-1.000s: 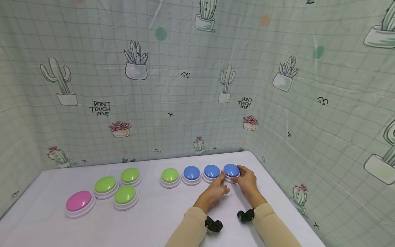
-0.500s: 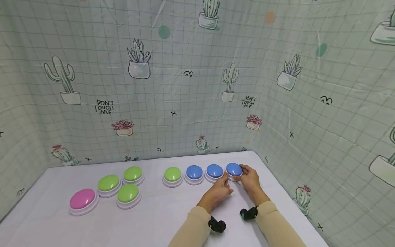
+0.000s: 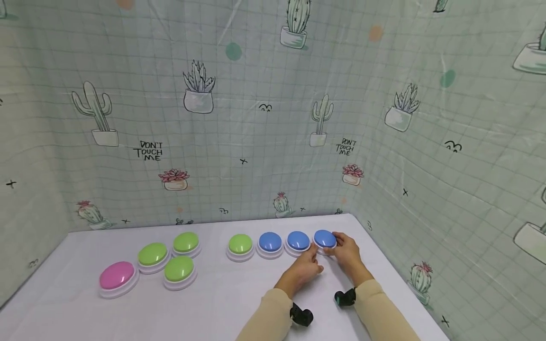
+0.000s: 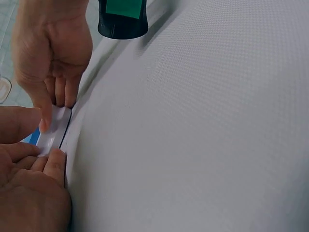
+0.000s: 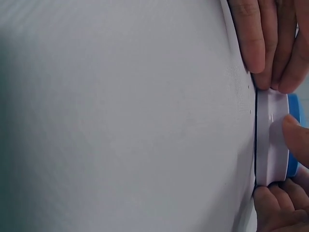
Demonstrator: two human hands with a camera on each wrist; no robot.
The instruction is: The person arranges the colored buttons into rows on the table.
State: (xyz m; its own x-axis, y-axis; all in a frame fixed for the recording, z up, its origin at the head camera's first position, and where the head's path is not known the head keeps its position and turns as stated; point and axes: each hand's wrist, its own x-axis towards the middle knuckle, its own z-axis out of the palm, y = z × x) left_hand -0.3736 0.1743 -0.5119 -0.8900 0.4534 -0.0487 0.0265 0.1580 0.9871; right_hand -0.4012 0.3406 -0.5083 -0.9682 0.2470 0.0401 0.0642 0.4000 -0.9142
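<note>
At the right end of a row, a blue push button (image 3: pixel 325 238) with a white base sits on the white table. My right hand (image 3: pixel 346 251) grips its right side, the thumb against the front of the base and the fingers curled at the side. The left hand (image 3: pixel 300 270) touches its left side with extended fingertips, between it and the neighbouring blue button (image 3: pixel 298 241). In the left wrist view, my left thumb (image 4: pixel 19 118) stands away from the white base (image 4: pixel 54 135). The right wrist view has fingers of both hands at opposite sides of the button base (image 5: pixel 270 137).
Left along the row stand another blue button (image 3: pixel 270 242) and a green button (image 3: pixel 240 243). Farther left are three green buttons (image 3: pixel 152 254) and a pink one (image 3: pixel 117 275). A patterned cloth wall (image 3: pixel 243 132) rises behind and right of the table.
The head view has shifted slightly. Both hands stay at the rightmost blue button, and the row shows no clear movement.
</note>
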